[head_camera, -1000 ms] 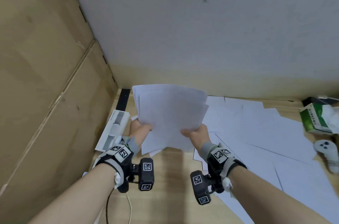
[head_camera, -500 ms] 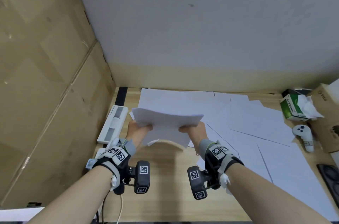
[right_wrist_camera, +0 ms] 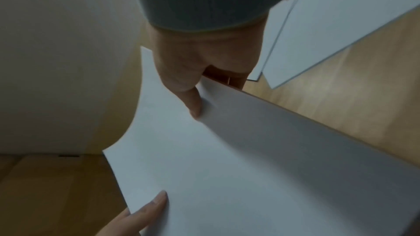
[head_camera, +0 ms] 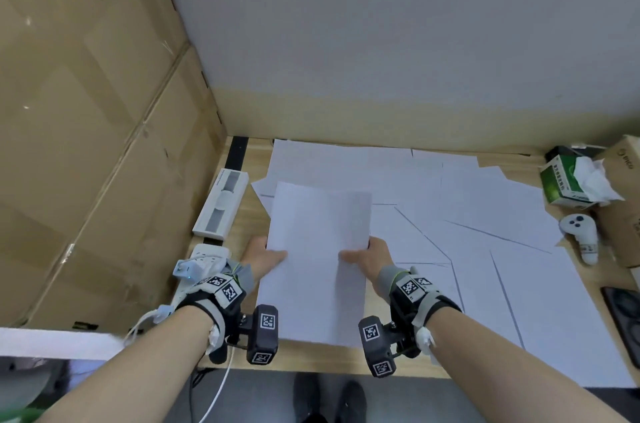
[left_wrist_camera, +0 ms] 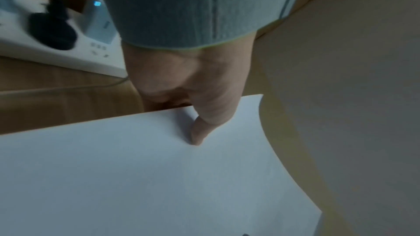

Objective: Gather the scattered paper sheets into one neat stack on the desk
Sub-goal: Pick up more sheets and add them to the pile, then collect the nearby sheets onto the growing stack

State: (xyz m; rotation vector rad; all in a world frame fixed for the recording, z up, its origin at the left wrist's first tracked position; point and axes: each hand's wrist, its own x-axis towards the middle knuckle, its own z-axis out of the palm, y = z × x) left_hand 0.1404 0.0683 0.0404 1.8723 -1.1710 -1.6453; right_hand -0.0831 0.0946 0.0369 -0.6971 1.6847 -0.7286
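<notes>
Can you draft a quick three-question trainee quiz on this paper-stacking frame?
1. True or false: both hands grip the held stack of sheets.
2. Which lies nearest the left hand? A) white controller B) power strip C) green tissue box
3. Fill in: loose sheets lie spread on the desk, mostly to the ____ of the held stack.

Key:
1. True: the left hand and right hand each pinch a side edge, thumb on top.
2. B
3. right
</notes>
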